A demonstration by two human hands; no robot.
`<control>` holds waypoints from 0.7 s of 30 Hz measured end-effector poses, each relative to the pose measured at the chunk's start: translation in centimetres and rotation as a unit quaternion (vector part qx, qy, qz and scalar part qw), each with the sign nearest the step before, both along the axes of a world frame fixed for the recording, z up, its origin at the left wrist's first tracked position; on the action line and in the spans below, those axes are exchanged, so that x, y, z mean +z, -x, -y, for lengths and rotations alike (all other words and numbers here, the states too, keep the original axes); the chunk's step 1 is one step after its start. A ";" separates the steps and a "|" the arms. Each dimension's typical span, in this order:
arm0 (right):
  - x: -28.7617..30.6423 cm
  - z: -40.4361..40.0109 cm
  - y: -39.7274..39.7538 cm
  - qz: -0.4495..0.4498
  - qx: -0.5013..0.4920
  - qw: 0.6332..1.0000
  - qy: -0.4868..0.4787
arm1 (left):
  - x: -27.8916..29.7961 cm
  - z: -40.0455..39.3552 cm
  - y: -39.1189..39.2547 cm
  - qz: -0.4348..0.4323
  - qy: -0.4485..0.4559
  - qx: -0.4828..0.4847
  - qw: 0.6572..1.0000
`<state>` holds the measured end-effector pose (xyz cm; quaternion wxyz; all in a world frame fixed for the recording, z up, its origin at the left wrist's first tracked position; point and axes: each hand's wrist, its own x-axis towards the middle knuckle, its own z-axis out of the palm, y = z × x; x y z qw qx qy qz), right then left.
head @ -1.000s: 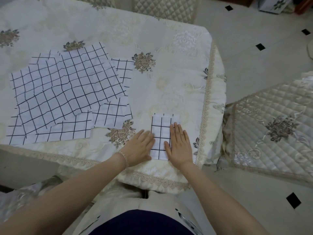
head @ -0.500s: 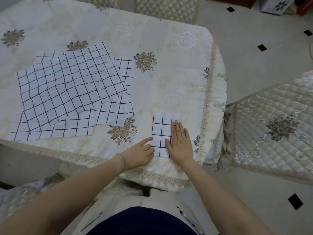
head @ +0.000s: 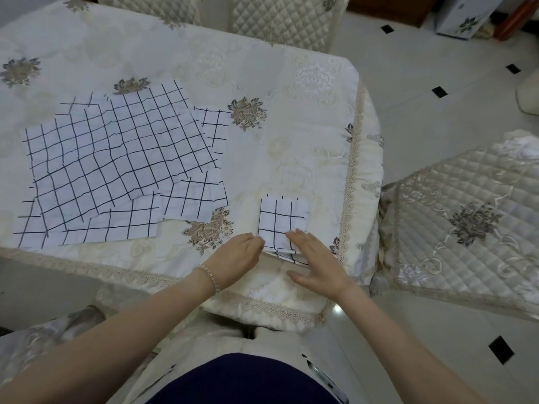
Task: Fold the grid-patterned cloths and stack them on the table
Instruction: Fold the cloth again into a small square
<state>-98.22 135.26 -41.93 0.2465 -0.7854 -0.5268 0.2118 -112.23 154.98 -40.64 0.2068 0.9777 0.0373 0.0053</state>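
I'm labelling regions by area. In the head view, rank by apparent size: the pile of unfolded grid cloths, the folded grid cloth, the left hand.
1. Pile of unfolded grid cloths
2. Folded grid cloth and left hand: look alike, so unranked

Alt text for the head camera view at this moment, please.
Both hands work a small folded grid cloth at the table's near edge: the left hand pinches its lower left corner, and the open right hand lies at its near right corner. Unfolded grid cloths lie overlapping to the left.
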 end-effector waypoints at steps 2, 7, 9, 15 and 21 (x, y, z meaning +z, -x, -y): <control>-0.8 0.2 -0.2 -0.040 -0.067 0.997 -0.012 | 0.3 -0.2 0.3 -0.041 0.036 0.024 0.998; -1.7 0.3 -0.3 -0.034 -0.134 0.986 -0.094 | 0.7 -0.5 1.7 0.013 0.052 -0.033 0.998; -1.8 0.3 -0.2 -0.007 -0.126 0.988 -0.091 | -0.1 -1.0 2.3 0.028 0.037 -0.049 0.998; -1.8 0.6 0.6 0.012 -0.146 0.985 -0.095 | -1.6 -1.2 1.0 0.007 -0.030 -0.018 0.999; -1.7 0.2 0.8 -0.031 -0.177 0.979 -0.094 | -2.6 0.0 0.3 0.015 -0.016 0.038 0.999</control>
